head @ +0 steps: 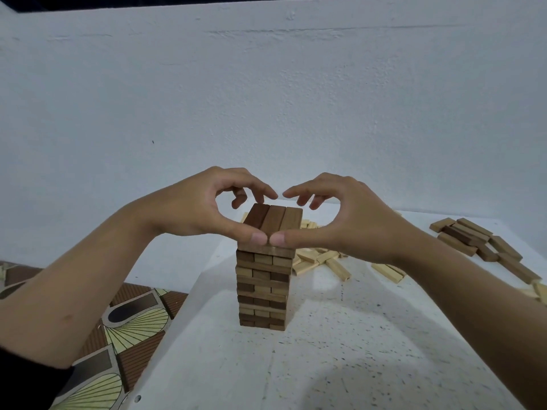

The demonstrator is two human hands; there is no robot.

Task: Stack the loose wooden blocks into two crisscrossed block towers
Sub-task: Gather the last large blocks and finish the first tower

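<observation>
One crisscrossed tower (262, 291) of mixed dark and pale wooden blocks stands at the middle of the white table (325, 365). Its top layer (273, 221) is three brown blocks lying side by side, pointing away from me. My left hand (189, 208) and right hand (355, 220) clasp this layer from either side. Both thumbs press on its near ends and meet there, and the fingers curl over its far ends. Loose pale blocks (322, 258) lie scattered behind the tower. No second tower is in view.
A heap of darker loose blocks (473, 241) lies at the table's far right, and more pale blocks (387, 272) sit under my right wrist. A white wall rises close behind. The table's left edge drops to a patterned floor (133, 324).
</observation>
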